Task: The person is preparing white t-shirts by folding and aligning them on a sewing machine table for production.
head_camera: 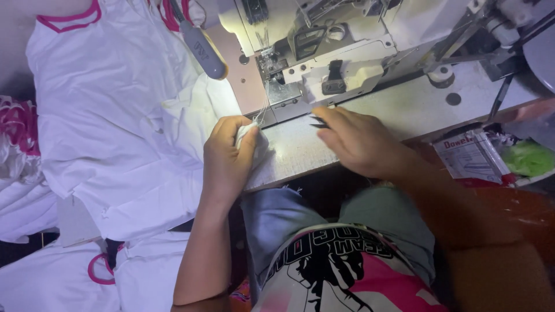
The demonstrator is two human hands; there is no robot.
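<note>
My left hand (226,157) is closed around a bunched piece of white fabric (247,132) at the front left of the sewing machine bed (300,147). Thin threads run from the fabric up toward the needle area (270,68). My right hand (358,141) rests on the bed just in front of the machine, fingers curled around small dark thread snips (319,122) whose tips point left. The white industrial sewing machine (347,52) stands directly behind both hands.
A large heap of white garments with pink trim (115,115) covers the left side. A grey-handled tool (203,51) lies on the heap near the machine. Packets and a green bag (529,159) sit in a tray at the right. My knees are under the table edge.
</note>
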